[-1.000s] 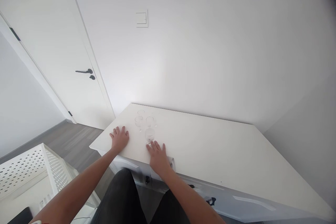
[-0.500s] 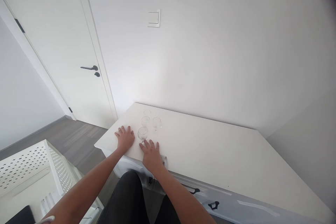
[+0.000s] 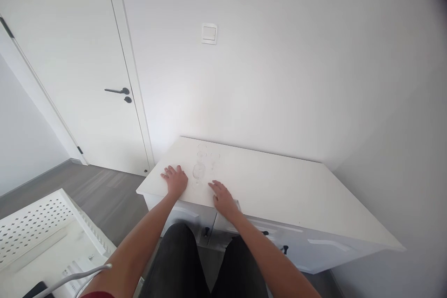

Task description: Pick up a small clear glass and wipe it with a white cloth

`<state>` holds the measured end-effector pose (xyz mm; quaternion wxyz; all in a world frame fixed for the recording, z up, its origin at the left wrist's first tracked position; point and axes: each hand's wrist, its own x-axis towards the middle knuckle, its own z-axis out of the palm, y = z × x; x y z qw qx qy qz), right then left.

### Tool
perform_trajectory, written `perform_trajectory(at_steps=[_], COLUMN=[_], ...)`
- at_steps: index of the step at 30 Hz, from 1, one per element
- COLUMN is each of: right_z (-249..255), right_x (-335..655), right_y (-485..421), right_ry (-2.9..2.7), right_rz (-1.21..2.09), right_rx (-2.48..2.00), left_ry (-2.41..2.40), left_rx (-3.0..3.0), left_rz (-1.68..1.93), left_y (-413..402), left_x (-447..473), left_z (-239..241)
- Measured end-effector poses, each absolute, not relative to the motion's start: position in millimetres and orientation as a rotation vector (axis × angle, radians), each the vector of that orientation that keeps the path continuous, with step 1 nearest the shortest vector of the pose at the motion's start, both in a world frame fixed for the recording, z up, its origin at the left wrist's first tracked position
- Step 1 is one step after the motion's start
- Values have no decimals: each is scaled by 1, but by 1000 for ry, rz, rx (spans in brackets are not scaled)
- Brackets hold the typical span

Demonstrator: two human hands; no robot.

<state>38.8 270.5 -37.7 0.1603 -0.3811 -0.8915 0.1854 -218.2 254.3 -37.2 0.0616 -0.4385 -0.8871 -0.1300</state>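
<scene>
Glasses [image 3: 199, 172] unlabelled, between flat hands [image 3: 176, 179]

Bright, even daylight; soft glow on the wall above the table [image 3: 279, 186]; corners beyond it darken, lines bowing outward.

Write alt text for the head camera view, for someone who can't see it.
A person's left hand and right hand rest flat on a white cabinet top, either side of a few small clear stemmed glasses. Behind stand a white wall with a light switch and a closed white door with a dark handle.
</scene>
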Motion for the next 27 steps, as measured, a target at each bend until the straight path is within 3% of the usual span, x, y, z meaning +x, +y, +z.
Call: perform_trajectory(at_steps=[12, 27], right_z=[-29, -28], right_x=[29, 17], right_y=[322, 336], right_ry=[-2627, -2716], right_rz=[314, 299], right_rx=[-1235, -1207], left_ry=[-2694, -2705], left_rx=[-1326, -1307], left_rz=[-493, -475], left_y=[259, 259], left_x=[-216, -216], left_z=[-45, -41])
